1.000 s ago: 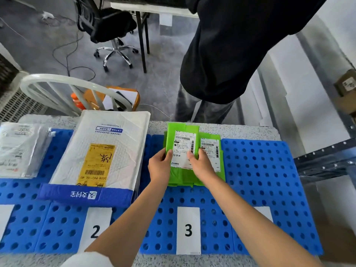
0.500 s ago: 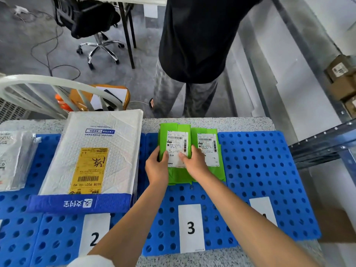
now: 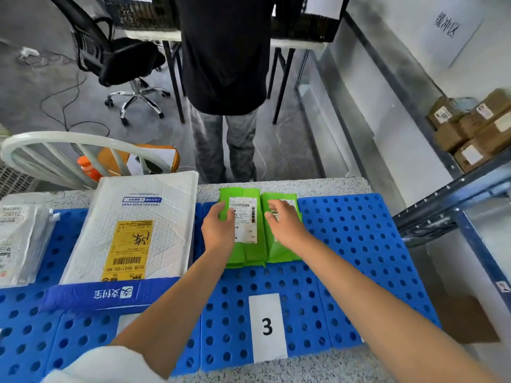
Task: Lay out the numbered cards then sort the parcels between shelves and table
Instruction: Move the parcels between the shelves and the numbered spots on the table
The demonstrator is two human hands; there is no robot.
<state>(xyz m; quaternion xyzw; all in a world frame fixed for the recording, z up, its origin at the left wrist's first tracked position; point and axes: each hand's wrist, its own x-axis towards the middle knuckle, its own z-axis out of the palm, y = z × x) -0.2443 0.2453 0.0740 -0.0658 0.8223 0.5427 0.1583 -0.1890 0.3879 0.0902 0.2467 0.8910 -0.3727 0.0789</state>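
Note:
Two green parcels lie side by side on the blue perforated mat [image 3: 359, 244], above the white card numbered 3 [image 3: 266, 327]. My left hand [image 3: 218, 228] rests on the left green parcel [image 3: 246, 214], fingers over its left edge beside the white label. My right hand [image 3: 284, 222] lies with loosely spread fingers on the right green parcel [image 3: 279, 252], covering its label. A large white padded mailer [image 3: 143, 233] with a yellow label and blue flap lies to the left, above a card that my left forearm mostly hides.
A grey plastic parcel [image 3: 22, 241] lies at the far left. A person in black [image 3: 224, 64] stands beyond the table's far edge. A metal shelf [image 3: 456, 194] with cardboard boxes [image 3: 475, 128] stands at the right. A white chair back [image 3: 69, 150] is behind the table.
My right hand has moved from the left green parcel's label onto the right green parcel. The camera has tilted up and right, bringing the shelf boxes into view.

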